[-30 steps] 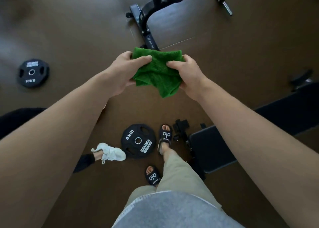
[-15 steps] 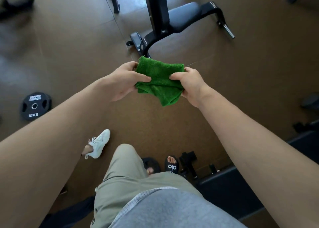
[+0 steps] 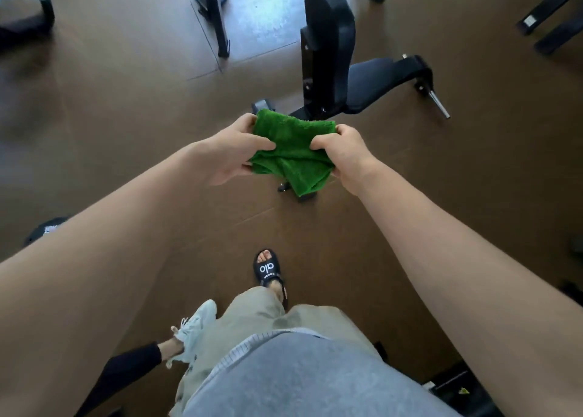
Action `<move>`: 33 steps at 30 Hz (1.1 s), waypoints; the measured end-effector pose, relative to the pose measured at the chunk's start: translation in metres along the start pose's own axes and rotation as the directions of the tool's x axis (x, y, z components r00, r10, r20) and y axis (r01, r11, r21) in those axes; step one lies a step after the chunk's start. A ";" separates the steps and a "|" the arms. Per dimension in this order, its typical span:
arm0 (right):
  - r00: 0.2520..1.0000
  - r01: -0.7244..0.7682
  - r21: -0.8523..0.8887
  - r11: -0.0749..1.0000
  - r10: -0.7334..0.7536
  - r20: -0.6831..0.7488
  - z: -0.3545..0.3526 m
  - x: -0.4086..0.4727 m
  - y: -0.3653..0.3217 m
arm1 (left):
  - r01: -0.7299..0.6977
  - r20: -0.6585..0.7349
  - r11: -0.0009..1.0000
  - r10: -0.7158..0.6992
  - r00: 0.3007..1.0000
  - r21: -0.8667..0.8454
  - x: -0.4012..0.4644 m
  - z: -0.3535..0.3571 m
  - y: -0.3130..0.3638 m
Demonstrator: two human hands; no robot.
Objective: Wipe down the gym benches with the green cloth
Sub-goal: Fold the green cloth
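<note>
A folded green cloth (image 3: 291, 151) hangs in the air in front of me, held from both sides. My left hand (image 3: 233, 148) grips its left edge with thumb on top. My right hand (image 3: 342, 155) pinches its right edge the same way. Just beyond the cloth stands a black gym bench (image 3: 372, 79) with its backrest (image 3: 328, 38) raised upright and its padded seat stretching to the right. The cloth hides part of the bench's base.
Brown floor all around. Another person's white sneaker (image 3: 194, 328) is close at lower left. A weight plate (image 3: 47, 227) peeks out behind my left forearm. Black machine frames stand at top centre (image 3: 214, 16) and top right (image 3: 549, 13). My sandalled foot (image 3: 268, 270) is forward.
I have walked forward: the upright bench is closer and larger, and the flat bench and weight plates have slid back out of view. Both hands keep holding the cloth.
</note>
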State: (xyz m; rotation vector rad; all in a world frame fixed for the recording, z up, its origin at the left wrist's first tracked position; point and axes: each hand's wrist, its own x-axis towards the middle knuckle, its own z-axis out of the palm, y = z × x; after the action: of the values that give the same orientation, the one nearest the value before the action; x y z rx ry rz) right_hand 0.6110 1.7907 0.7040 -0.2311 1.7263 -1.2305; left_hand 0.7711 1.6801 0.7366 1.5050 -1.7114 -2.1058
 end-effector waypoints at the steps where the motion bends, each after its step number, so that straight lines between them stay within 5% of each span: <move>1: 1.000 0.000 0.004 1.000 0.000 -0.002 0.016 0.015 -0.014 | 0.006 0.005 1.000 -0.006 1.000 0.008 0.015 -0.019 0.012; 18: 1.000 0.018 0.127 0.992 -0.017 -0.011 0.228 0.310 -0.230 | -0.008 -0.080 0.999 0.011 0.997 0.042 0.271 -0.269 0.231; 33: 0.999 0.048 0.027 0.998 -0.048 -0.010 0.472 0.568 -0.426 | -0.012 -0.083 0.999 0.017 0.996 0.050 0.512 -0.559 0.382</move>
State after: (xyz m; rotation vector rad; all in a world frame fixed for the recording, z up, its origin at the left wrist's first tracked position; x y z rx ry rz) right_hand 0.5366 0.9414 0.7030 -0.2520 1.7194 -1.2912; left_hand 0.6863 0.8356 0.7472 1.5644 -1.7523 -1.9785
